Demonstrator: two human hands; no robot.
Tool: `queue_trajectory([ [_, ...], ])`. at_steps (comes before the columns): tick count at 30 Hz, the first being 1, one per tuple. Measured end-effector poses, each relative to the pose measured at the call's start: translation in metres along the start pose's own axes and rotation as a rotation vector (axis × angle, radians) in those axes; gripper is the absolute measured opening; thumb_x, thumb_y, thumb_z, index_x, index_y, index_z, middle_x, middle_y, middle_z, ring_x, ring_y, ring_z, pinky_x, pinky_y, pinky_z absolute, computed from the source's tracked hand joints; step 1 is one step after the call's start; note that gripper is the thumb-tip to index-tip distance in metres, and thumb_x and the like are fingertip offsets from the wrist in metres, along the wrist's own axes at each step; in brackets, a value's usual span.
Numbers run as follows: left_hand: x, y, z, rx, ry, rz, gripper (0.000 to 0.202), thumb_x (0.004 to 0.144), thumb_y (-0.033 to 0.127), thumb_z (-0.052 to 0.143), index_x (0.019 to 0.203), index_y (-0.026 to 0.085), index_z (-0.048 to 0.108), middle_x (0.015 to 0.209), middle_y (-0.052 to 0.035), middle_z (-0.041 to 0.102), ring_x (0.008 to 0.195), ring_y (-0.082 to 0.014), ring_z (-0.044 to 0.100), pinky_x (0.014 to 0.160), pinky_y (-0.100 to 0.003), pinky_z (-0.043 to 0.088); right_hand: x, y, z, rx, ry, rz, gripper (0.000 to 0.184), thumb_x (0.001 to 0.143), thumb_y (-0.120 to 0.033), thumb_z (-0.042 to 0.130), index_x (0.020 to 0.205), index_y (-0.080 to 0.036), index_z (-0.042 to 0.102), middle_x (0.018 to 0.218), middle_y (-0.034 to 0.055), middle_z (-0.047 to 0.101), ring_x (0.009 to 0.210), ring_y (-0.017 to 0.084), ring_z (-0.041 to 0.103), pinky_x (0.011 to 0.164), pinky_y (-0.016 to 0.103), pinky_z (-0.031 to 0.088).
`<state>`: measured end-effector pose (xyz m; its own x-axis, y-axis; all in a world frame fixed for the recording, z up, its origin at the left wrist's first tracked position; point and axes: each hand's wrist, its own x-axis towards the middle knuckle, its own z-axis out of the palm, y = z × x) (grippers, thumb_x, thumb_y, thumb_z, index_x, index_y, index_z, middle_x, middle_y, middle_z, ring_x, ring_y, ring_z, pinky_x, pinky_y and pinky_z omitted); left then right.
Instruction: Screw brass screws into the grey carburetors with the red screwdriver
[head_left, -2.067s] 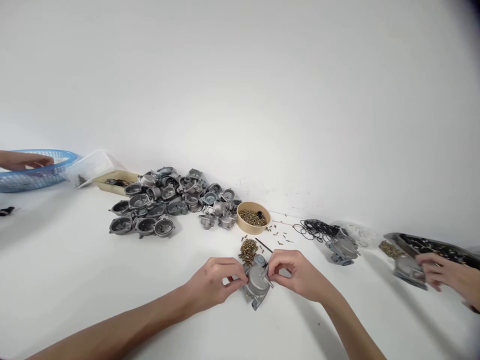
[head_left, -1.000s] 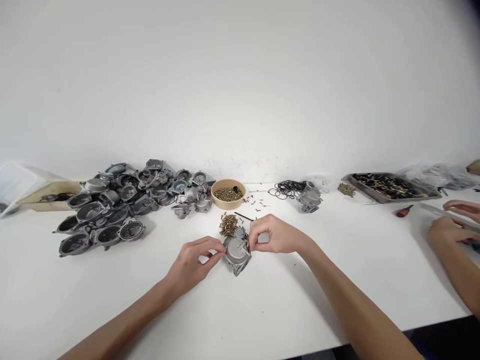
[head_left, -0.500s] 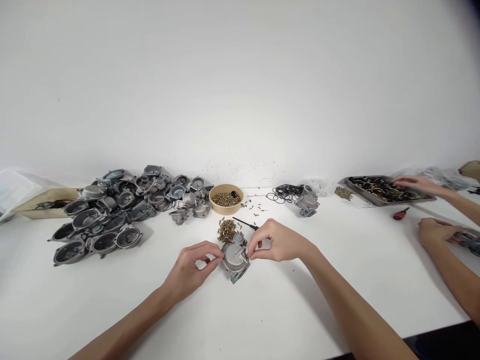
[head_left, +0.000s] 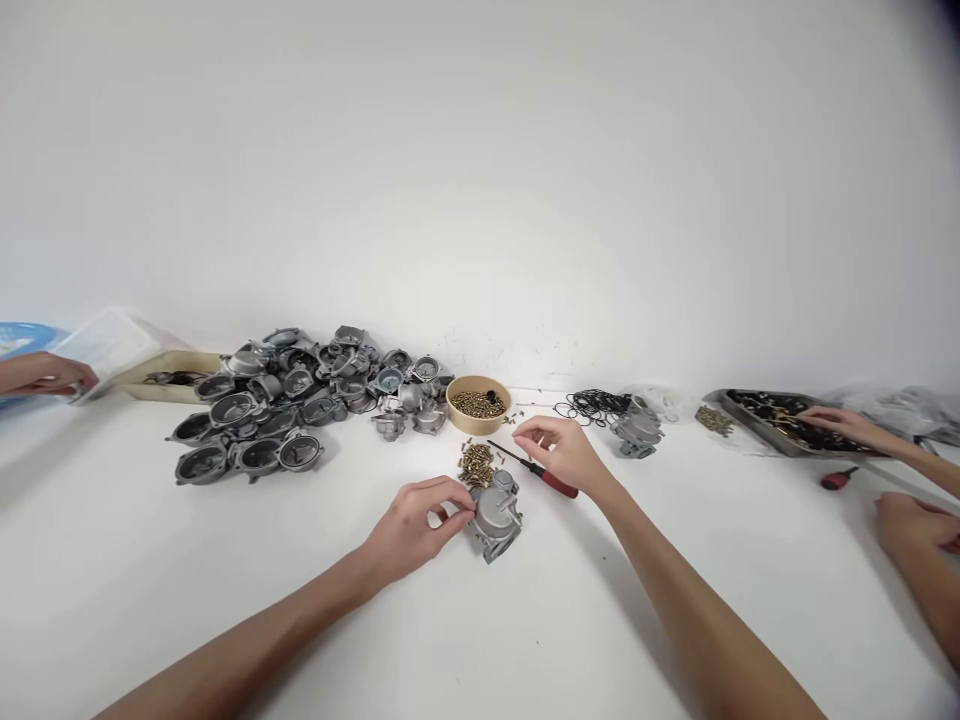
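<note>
The right hand (head_left: 564,452) has lifted off the grey casting (head_left: 496,517) and now hovers, fingers loosely spread, over the red-handled screwdriver (head_left: 541,472) — shaft pointing up-left toward the screw pile (head_left: 475,464). Left hand (head_left: 417,528) pinches the casting's left edge.

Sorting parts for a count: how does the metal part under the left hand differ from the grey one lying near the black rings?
The metal part lies in front of the person, the left hand gripping its edge; the grey part lies untouched beside the black rings. The first has a loose pile of brass screws right behind it; the second has none touching it. Both are grey cast-metal housings on the white table.
</note>
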<state>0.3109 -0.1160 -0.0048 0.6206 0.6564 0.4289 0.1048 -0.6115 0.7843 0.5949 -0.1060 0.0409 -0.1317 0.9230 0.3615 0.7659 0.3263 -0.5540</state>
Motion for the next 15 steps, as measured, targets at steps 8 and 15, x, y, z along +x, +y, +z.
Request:
queue_trajectory([
  [8, 0.003, -0.004, -0.001, -0.025, -0.003, 0.012, 0.012, 0.093, 0.019, 0.062, 0.097, 0.021, 0.074, 0.099, -0.0043, 0.075, 0.085, -0.0148, 0.068, 0.069, -0.022, 0.054, 0.113, 0.026, 0.019, -0.385, -0.206, -0.002, 0.033, 0.091, -0.014, 0.063, 0.121, -0.024, 0.072, 0.13, 0.0068, 0.069, 0.112, 0.023, 0.067, 0.101, 0.037, 0.052],
  [15, 0.001, -0.007, -0.001, -0.016, -0.004, 0.035, 0.014, 0.093, 0.02, 0.062, 0.1, 0.021, 0.074, 0.102, -0.0051, 0.076, 0.086, -0.0165, 0.069, 0.072, -0.025, 0.057, 0.151, 0.033, 0.036, -0.585, -0.455, 0.1, 0.026, 0.1, -0.035, 0.062, 0.119, -0.018, 0.066, 0.124, 0.0091, 0.066, 0.107, 0.021, 0.066, 0.094, 0.042, 0.057],
])
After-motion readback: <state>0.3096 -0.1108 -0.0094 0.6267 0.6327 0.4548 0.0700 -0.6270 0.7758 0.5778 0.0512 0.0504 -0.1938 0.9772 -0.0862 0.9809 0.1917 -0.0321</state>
